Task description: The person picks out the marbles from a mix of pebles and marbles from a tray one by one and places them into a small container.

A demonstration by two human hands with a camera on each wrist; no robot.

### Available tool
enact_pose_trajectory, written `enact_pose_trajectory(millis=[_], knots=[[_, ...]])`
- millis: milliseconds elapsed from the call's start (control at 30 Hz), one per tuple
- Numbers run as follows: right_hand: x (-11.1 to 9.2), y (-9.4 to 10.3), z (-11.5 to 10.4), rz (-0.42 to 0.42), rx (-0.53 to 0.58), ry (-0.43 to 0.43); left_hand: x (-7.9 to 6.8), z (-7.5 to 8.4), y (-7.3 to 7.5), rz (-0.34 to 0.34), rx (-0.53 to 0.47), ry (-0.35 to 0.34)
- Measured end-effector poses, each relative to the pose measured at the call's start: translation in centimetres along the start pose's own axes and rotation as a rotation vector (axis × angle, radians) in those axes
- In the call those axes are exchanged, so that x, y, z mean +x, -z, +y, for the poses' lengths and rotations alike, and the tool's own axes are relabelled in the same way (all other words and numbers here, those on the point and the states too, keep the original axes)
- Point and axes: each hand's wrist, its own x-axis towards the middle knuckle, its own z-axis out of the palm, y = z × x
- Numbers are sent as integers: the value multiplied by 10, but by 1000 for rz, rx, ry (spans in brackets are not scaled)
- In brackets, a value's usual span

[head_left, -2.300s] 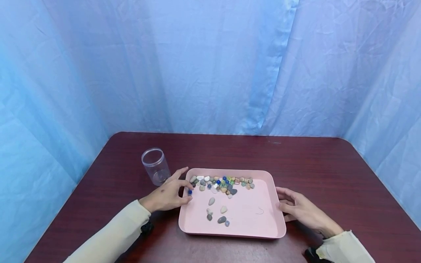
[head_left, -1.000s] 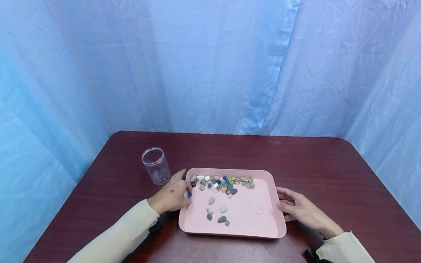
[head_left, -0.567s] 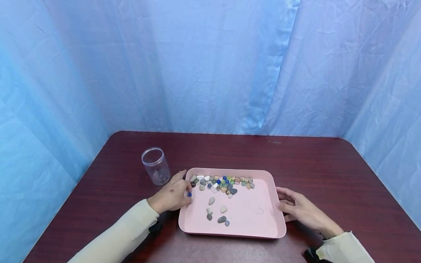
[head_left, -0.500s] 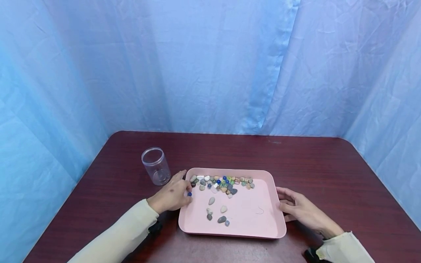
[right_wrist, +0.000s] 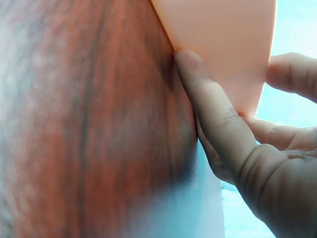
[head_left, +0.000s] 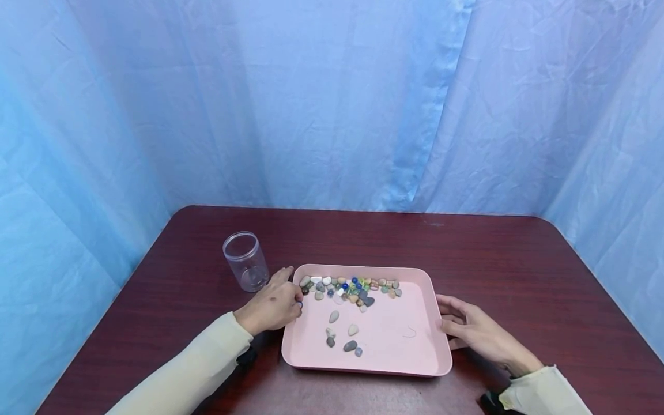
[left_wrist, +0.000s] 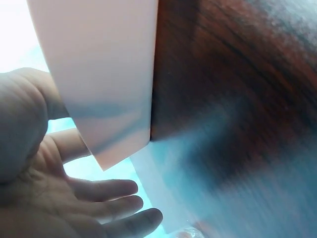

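Marble (head_left: 300, 304): blue, just inside the left wall of the tray (head_left: 389, 328), mostly hidden by the hand on it.
Left hand (head_left: 270, 304): pinched the marble between thumb and index finger; the other three fingers (left_wrist: 131, 224) stretched out beyond the tray's wall.
Right hand (head_left: 472, 328): loosely bent, thumb and fingers apart, rested against the tray's right wall.
Tray: pink, shallow, flat on the desk (head_left: 467, 253).
Row: stones (head_left: 369, 301) and other marbles (head_left: 354, 281) crowded along the far wall.
Loose stones (head_left: 350, 346): a few lay scattered towards the tray's near left.
Jar (head_left: 248, 265): clear, stood upright just beyond the left hand.
Desk: dark red wood.
Sleeves (head_left: 197, 357): cream, with black straps (head_left: 246, 356) at the wrists.
Curtain (head_left: 332, 115): pale blue, hung behind and at both sides.
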Motion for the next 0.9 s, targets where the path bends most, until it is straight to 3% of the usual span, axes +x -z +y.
enact_pose_trajectory(millis=[400, 567, 900], knots=[[0, 0, 1, -2, 0, -5, 2, 4, 3, -59, -6, 31], [0, 0, 1, -10, 0, -3, -1, 1, 4, -20, -36, 4], [0, 1, 1, -9, 1, 13, 1, -4, 18, 61, -208, -28]])
